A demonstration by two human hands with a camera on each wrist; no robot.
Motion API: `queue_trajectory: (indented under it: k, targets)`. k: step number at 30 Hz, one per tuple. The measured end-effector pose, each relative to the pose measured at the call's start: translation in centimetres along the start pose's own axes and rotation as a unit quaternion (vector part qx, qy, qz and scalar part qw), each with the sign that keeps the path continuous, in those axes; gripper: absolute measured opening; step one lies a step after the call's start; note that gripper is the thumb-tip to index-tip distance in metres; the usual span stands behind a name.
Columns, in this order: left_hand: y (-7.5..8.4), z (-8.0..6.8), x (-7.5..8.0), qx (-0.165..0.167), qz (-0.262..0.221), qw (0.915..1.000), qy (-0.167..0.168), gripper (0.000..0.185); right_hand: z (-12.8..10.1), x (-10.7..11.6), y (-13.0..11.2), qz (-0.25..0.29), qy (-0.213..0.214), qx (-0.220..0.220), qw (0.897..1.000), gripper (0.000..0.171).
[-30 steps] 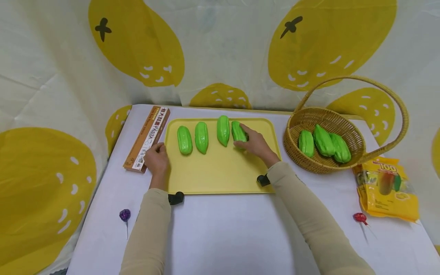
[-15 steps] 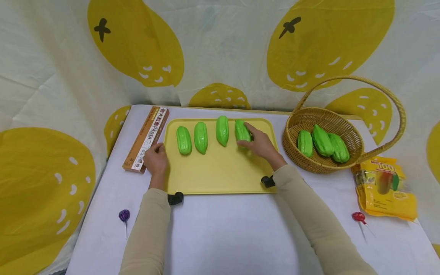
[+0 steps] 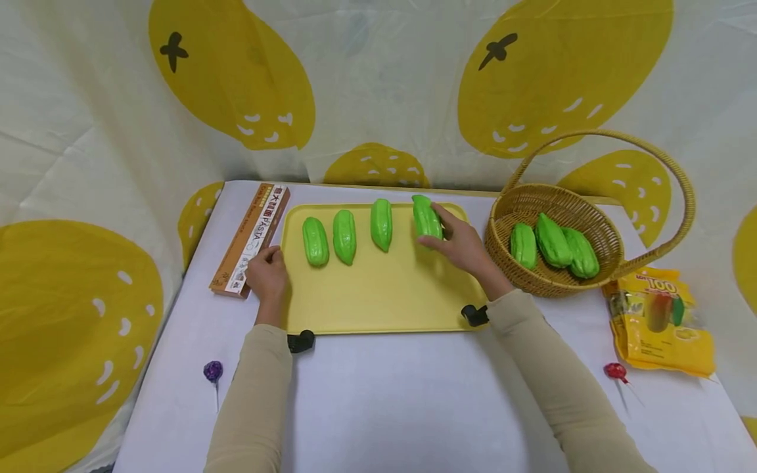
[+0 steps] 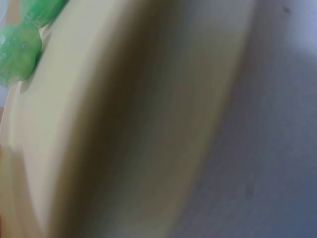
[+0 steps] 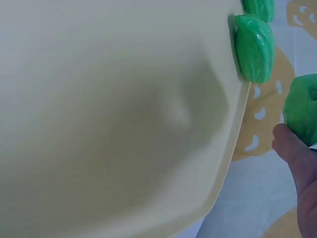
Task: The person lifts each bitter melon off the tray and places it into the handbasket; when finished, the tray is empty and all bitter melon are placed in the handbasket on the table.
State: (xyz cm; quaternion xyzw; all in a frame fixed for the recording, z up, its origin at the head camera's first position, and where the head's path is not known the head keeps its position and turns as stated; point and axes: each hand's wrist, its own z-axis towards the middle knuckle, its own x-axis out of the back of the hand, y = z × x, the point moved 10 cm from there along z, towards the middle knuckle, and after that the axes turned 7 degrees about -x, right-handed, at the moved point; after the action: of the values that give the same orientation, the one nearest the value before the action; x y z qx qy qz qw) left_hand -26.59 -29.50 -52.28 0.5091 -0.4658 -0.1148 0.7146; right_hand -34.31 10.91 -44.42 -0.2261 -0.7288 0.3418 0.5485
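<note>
My right hand (image 3: 464, 246) grips a green ridged fruit, like a star fruit (image 3: 426, 217), between thumb and fingers. It is raised above the right part of the yellow tray (image 3: 378, 295). In the right wrist view, the thumb (image 5: 292, 148) presses on this star fruit (image 5: 301, 111). Three more green star fruits lie in a row on the tray: one at left (image 3: 316, 242), another beside it (image 3: 345, 237), and a third nearer the middle (image 3: 381, 225). With curled fingers, my left hand (image 3: 269, 277) holds the tray's left rim; its fingertips are hardly visible.
Right of the tray stands a wicker basket (image 3: 503, 263) with a tall handle, containing three star fruits. A yellow snack bag (image 3: 668, 328) and a red lollipop (image 3: 616, 372) lie beyond it. At left are a pasta box (image 3: 248, 240) and a purple lollipop (image 3: 213, 372).
My right hand has lifted the rightmost star fruit off the tray and carried it a little to the right. The left hand and the other fruits have stayed in place.
</note>
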Motion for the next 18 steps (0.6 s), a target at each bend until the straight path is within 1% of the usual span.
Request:
queue_trajectory:
  k: [9,14,18]
  targets:
    - [-0.1,0.0,0.1,0.002,-0.003,1.0,0.004,0.028,-1.4,1.5,-0.3,0.048,0.0,0.02,0.999,0.086]
    - [-0.1,-0.1,0.2,-0.002,-0.007,1.0,0.004,0.028,-2.3,2.6,-0.1,0.071,0.004,0.017,0.997,0.085]
    - [0.1,-0.1,0.1,-0.007,-0.008,0.9999,0.005,0.028,-3.1,3.9,0.4,0.07,0.018,0.011,0.997,0.086]
